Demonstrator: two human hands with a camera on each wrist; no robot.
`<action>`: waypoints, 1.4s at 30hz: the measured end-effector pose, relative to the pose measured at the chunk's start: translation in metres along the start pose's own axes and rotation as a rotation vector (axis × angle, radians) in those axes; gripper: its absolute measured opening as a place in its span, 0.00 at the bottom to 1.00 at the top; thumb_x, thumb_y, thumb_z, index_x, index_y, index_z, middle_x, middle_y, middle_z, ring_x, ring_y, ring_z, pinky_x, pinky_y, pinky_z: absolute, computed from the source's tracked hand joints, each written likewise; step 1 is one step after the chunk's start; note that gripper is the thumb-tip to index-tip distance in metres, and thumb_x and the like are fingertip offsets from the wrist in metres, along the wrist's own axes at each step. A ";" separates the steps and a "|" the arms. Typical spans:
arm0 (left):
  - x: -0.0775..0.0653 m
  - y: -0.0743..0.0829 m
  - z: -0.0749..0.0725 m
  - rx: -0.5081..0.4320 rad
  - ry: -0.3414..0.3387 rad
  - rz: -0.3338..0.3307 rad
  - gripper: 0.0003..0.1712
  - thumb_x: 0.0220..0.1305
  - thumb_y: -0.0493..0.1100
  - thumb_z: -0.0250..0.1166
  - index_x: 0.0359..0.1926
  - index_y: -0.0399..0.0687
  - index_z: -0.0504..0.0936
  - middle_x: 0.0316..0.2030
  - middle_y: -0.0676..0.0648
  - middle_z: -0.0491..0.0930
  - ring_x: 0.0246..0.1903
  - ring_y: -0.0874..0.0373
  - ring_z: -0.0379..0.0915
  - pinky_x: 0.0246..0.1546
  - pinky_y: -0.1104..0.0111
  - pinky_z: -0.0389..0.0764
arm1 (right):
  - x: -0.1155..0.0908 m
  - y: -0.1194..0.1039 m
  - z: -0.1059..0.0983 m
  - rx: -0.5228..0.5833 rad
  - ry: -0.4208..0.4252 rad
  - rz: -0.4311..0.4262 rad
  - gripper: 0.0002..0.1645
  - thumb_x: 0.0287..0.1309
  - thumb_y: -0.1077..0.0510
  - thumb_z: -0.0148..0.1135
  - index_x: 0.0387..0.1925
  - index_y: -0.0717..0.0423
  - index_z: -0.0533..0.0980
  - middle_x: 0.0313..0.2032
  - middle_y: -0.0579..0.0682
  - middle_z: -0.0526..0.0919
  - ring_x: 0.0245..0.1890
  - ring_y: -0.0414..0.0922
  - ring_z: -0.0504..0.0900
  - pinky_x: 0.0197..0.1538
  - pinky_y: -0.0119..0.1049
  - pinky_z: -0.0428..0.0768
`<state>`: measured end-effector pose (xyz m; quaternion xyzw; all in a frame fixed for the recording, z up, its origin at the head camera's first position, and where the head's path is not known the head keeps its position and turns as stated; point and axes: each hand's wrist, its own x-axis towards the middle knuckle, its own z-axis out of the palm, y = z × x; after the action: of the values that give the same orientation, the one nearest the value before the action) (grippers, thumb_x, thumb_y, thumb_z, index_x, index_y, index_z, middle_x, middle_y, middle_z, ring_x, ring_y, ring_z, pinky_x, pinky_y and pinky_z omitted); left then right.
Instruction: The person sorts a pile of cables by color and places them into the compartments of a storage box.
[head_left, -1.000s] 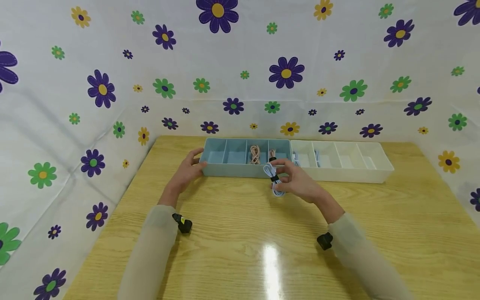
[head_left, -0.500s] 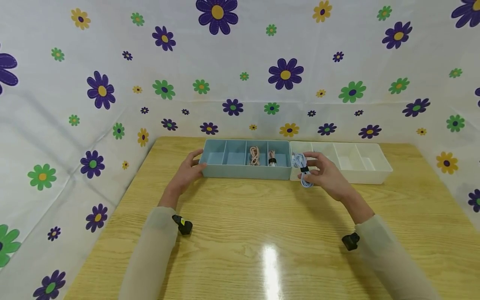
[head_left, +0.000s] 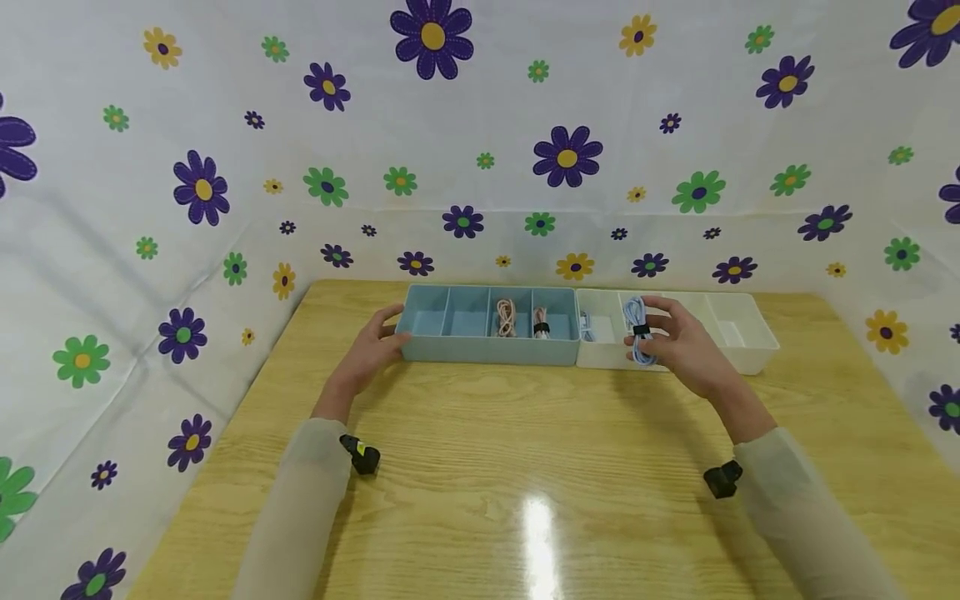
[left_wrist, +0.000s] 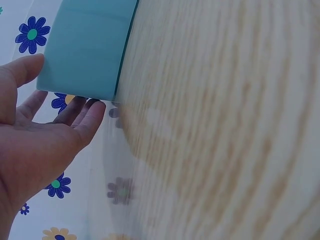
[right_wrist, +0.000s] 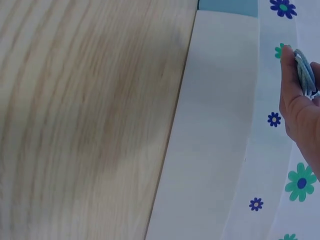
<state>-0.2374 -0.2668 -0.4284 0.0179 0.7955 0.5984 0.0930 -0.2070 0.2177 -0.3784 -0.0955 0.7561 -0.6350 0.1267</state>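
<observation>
My right hand pinches a coiled light-blue cable with a black tie round its middle. In the head view the coil overlaps the second compartment from the left of the white divided box. Part of the same coil shows between the fingers in the right wrist view. My left hand touches the left end of the blue divided box, thumb at its front corner. Close up, the left wrist view has relaxed fingers against the end of this box.
A pink coiled cable lies in the blue box's third compartment, and another with a black tie in its fourth. The white box's leftmost compartment holds a light-blue cable. Both boxes stand end to end on the wooden table, before a flowered cloth.
The right hand has carried the light-blue cable rightward, from before the blue box's right end to over the white box. The left hand stays at the blue box's end.
</observation>
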 end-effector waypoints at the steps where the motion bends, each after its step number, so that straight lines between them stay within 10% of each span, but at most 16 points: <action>1: 0.000 -0.001 0.000 0.003 -0.001 -0.003 0.36 0.76 0.42 0.53 0.78 0.51 0.48 0.74 0.31 0.50 0.71 0.36 0.53 0.66 0.46 0.65 | -0.001 0.000 -0.003 0.010 0.004 0.006 0.41 0.68 0.66 0.56 0.75 0.52 0.48 0.68 0.67 0.60 0.49 0.44 0.82 0.48 0.34 0.83; 16: -0.003 0.002 -0.005 0.011 0.009 -0.022 0.35 0.77 0.42 0.52 0.78 0.51 0.49 0.74 0.31 0.50 0.72 0.36 0.52 0.67 0.46 0.64 | 0.002 0.001 -0.043 0.311 0.068 0.017 0.41 0.66 0.76 0.50 0.73 0.47 0.50 0.66 0.60 0.54 0.46 0.41 0.83 0.46 0.35 0.84; 21: -0.004 0.001 -0.007 0.004 -0.004 -0.011 0.36 0.77 0.43 0.53 0.78 0.50 0.48 0.73 0.30 0.49 0.72 0.35 0.51 0.67 0.46 0.62 | 0.005 0.003 -0.054 0.279 0.095 0.047 0.45 0.67 0.75 0.45 0.78 0.49 0.41 0.73 0.67 0.40 0.47 0.39 0.82 0.47 0.34 0.83; 42: 0.001 -0.003 -0.015 0.046 -0.063 0.015 0.37 0.75 0.44 0.55 0.77 0.47 0.49 0.70 0.29 0.54 0.70 0.36 0.54 0.66 0.44 0.63 | 0.022 0.007 -0.075 0.204 0.115 0.147 0.44 0.67 0.75 0.36 0.79 0.52 0.37 0.75 0.68 0.37 0.51 0.43 0.75 0.57 0.41 0.78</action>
<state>-0.2407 -0.2814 -0.4272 0.0449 0.8056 0.5798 0.1133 -0.2507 0.2823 -0.3750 0.0103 0.6986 -0.7019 0.1384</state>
